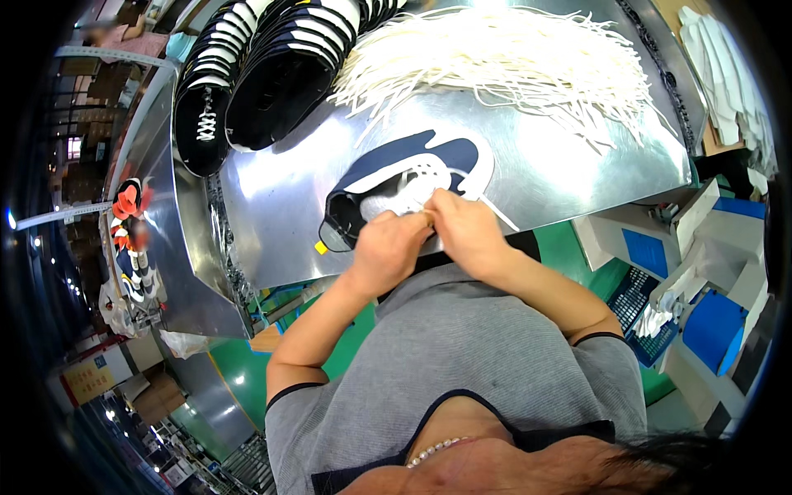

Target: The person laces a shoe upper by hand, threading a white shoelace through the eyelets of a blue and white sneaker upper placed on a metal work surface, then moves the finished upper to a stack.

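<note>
A navy-and-white shoe upper (392,165) is lying on the metal bench (289,202), close to the edge nearest the person, its black-lined opening facing left and a small yellow tab (320,247) showing at its lower left corner. Both hands are working at its near side. The left hand (386,250) is curling its fingers inward, and the right hand (468,233) is bending over the upper from the right, so that the two are meeting just beside the white eyelet section. Each grip is hiding its fingertips; whether either is clamped on the lace or on the upper's edge, I cannot tell. A loose white shoelace (500,216) is trailing out to the right of the right hand.

Beyond the upper, a broad heap of off-white shoelaces (503,58) is spreading across the far part of the bench. At the far left, a row of nested shoe uppers (202,124) is standing with its front piece showing white lacing, and a second row of nested shoe uppers (280,91) is leaning beside it. To the right, a blue bin (716,330) is standing below bench level, over a green floor (569,256).
</note>
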Available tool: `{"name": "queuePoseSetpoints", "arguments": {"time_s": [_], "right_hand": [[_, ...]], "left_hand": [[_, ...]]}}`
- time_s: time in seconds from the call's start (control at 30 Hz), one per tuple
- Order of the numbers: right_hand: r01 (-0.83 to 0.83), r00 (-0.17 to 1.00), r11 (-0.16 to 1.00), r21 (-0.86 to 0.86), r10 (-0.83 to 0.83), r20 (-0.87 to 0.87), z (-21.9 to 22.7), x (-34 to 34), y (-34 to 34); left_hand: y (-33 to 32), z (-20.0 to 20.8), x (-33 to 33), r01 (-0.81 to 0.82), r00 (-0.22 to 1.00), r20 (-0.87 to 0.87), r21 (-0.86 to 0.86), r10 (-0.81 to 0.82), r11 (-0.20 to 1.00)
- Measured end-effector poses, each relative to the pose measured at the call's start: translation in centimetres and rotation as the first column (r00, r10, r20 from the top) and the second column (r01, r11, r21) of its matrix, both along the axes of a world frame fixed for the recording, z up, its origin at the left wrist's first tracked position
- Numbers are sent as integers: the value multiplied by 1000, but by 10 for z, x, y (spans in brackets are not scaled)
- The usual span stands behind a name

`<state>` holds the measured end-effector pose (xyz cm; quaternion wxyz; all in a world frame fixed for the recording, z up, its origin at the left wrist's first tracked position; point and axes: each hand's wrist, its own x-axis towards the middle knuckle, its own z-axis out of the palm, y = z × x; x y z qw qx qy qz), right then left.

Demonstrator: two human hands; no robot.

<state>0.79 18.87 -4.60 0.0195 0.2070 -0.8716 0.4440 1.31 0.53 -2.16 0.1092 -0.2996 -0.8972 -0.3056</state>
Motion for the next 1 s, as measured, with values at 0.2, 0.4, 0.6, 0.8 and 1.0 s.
{"name": "queuePoseSetpoints", "arguments": {"time_s": [0.2, 0.4, 0.6, 0.8, 1.0], "right_hand": [[19, 985, 995, -96, -2, 170, 4, -6, 13], [-105, 992, 972, -209, 118, 48, 53, -29, 46], [-363, 926, 915, 178, 333, 178, 47, -57, 28], [-300, 927, 947, 117, 261, 269, 38, -51, 26], [-224, 928, 966, -129, 251, 274, 39, -46, 30]], "left_hand": [[7, 3, -1, -14, 998, -68, -31, 12, 999], [1, 2, 0, -20, 993, -117, -97, 9, 995], [-4, 8, 2, 72, 984, -155, -100, -87, 992], [-1, 0, 0, 125, 978, -166, -31, -128, 992], [1, 6, -3, 153, 981, -115, -10, -154, 988]]}}
